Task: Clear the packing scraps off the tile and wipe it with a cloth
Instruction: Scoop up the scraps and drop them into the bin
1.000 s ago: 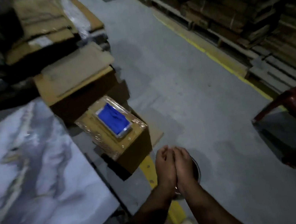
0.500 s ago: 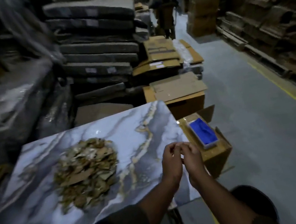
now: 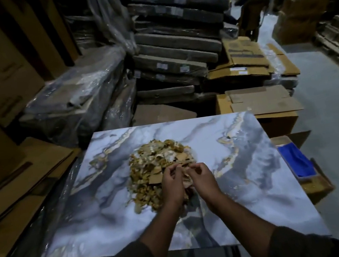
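From your head camera, the marble-patterned tile [image 3: 250,186] lies flat in front of you, grey-blue with gold veins, and a heap of torn brown cardboard scraps [image 3: 158,165] sits near its middle. Your left hand [image 3: 172,185] and right hand [image 3: 202,178] are side by side at the heap's near edge, fingers curled in over the scraps; whether either actually pinches a piece, you cannot tell. A blue cloth [image 3: 295,160] lies in a box just right of the tile.
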